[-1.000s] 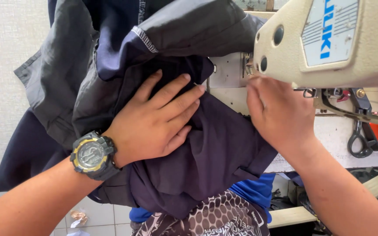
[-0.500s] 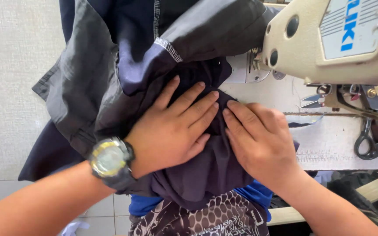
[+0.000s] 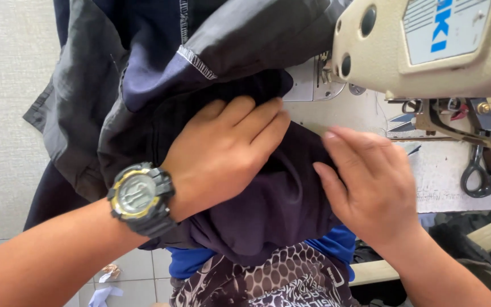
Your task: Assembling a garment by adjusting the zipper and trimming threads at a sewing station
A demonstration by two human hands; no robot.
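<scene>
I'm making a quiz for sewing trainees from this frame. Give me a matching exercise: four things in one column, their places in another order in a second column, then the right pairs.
Things:
1. left hand
2. right hand
3. wristwatch
4. scissors

Places:
A. on the table under the sewing machine, far right
B. on the left wrist
C. flat on the dark fabric, at its middle
D. at the fabric's right edge, fingers spread

Pairs: 1-C, 2-D, 3-B, 4-A
</scene>
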